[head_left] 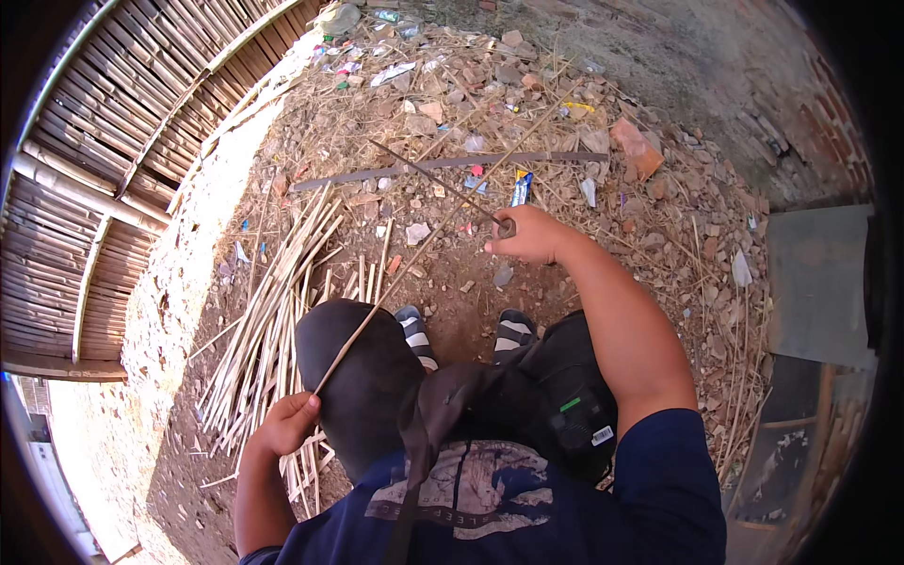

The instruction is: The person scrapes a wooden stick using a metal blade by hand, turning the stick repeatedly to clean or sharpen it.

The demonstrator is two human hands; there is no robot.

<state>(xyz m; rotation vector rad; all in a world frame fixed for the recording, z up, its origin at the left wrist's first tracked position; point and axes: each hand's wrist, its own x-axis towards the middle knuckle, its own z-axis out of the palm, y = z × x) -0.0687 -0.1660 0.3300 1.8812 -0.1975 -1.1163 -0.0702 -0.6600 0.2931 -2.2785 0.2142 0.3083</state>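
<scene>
My left hand (287, 424), beside my left knee, is closed on the near end of a long thin bamboo strip (414, 264). The strip slants away to the far right over the ground. In front of me my right hand (532, 237) is closed round the handle of a long, narrow, dark-bladed knife (433, 181). Its blade points to the far left and crosses the strip near my right hand; I cannot tell whether the two touch. A loose pile of split bamboo strips (273, 330) lies on the ground to my left.
A long dark flat band (377, 173) lies across the littered ground ahead. Brick pieces (637, 149), stones and scraps of wrapper (522, 187) surround it. A bamboo slat wall (104, 113) rises at left, a weathered wall (716, 85) at far right. A grey panel (819, 282) stands on the right.
</scene>
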